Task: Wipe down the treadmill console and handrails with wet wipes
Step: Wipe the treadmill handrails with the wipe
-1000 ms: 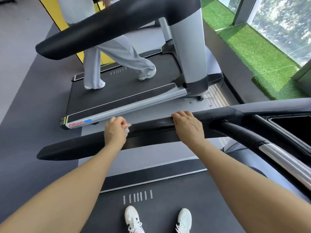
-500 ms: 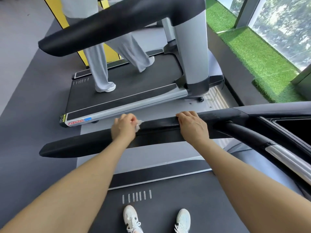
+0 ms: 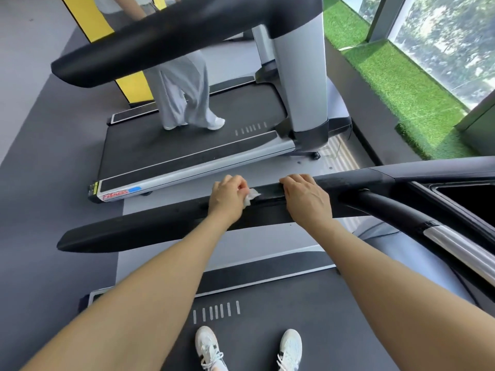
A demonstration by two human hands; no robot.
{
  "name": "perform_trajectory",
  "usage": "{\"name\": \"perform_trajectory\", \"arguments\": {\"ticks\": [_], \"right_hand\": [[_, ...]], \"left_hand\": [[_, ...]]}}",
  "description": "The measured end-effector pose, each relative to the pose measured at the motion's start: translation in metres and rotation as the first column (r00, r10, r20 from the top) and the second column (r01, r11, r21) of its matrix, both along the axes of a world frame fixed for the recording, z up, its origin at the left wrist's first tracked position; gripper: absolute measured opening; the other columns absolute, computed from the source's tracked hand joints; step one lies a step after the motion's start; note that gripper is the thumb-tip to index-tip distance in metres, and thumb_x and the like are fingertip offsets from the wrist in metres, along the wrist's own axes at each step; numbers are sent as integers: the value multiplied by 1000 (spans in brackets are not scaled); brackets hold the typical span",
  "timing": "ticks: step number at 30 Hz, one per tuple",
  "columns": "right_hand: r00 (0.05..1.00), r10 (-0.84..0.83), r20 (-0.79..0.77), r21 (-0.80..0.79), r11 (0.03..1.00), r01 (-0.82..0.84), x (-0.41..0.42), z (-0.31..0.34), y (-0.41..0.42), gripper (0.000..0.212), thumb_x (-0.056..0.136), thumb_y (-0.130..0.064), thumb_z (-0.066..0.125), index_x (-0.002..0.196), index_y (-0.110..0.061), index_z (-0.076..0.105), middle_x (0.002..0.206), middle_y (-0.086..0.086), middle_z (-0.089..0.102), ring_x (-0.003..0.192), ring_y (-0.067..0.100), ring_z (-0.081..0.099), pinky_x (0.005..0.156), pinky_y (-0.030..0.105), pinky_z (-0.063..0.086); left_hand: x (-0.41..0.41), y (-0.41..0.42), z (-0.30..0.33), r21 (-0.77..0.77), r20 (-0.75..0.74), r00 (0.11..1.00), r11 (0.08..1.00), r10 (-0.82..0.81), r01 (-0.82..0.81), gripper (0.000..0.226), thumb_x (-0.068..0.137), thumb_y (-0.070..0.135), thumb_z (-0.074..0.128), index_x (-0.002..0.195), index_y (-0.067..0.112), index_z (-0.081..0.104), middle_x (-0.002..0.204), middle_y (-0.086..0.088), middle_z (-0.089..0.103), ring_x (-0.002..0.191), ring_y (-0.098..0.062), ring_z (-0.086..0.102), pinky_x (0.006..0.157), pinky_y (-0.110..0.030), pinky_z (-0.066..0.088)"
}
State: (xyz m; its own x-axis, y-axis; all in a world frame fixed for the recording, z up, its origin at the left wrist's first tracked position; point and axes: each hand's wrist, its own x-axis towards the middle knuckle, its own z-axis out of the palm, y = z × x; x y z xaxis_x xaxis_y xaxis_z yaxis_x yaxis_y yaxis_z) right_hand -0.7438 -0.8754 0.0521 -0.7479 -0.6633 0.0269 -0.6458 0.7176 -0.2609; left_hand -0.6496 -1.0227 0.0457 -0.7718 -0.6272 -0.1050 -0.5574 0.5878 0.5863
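Note:
A long black handrail point(image 3: 150, 230) of my treadmill runs across the middle of the view. My left hand point(image 3: 227, 196) grips a small crumpled white wet wipe point(image 3: 250, 198) and presses it on the rail's top. A short way to the right, my right hand point(image 3: 305, 195) curls over the same rail and holds it. The console point(image 3: 455, 188) shows at the right edge as a dark recessed tray, with a curved black and silver grip bar point(image 3: 417, 223) below it.
My white shoes point(image 3: 209, 346) stand on the black belt point(image 3: 267, 317). Another person walks on the neighbouring treadmill point(image 3: 187, 145) ahead, under its black handrail point(image 3: 166, 41). Green artificial turf point(image 3: 401, 89) and windows lie to the right, grey floor to the left.
My left hand has slid the wipe rightward along the handrail, closing the gap to my right hand, which kept its grip. The other person has stepped forward on their belt.

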Motion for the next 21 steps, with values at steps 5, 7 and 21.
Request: {"name": "perform_trajectory", "arguments": {"ticks": [5, 7, 21], "right_hand": [[1000, -21, 22, -4, 1000, 21, 1, 0, -2, 29, 99, -13, 38, 120, -20, 57, 117, -6, 59, 116, 17, 43, 77, 33, 46], [1000, -26, 18, 0, 1000, 26, 2, 0, -4, 30, 99, -12, 38, 120, -20, 57, 117, -6, 59, 116, 17, 43, 78, 32, 45], [997, -65, 37, 37, 997, 64, 7, 5, -8, 33, 98, -9, 36, 123, -21, 55, 121, -6, 56, 121, 16, 40, 78, 34, 45]], "left_hand": [[47, -52, 2, -108, 129, 957, 963, 261, -248, 17, 99, 17, 42, 87, 14, 53, 112, -9, 53, 104, -25, 41, 75, -31, 31], [39, -43, 3, -177, 134, 953, 953, 272, -247, 16, 98, 14, 41, 92, 12, 56, 112, -9, 54, 106, -28, 41, 77, -32, 31], [67, -62, -5, -110, -14, 986, 980, 166, -166, 13, 96, 13, 50, 88, 7, 58, 100, -9, 55, 97, -29, 44, 77, -35, 36]]}}
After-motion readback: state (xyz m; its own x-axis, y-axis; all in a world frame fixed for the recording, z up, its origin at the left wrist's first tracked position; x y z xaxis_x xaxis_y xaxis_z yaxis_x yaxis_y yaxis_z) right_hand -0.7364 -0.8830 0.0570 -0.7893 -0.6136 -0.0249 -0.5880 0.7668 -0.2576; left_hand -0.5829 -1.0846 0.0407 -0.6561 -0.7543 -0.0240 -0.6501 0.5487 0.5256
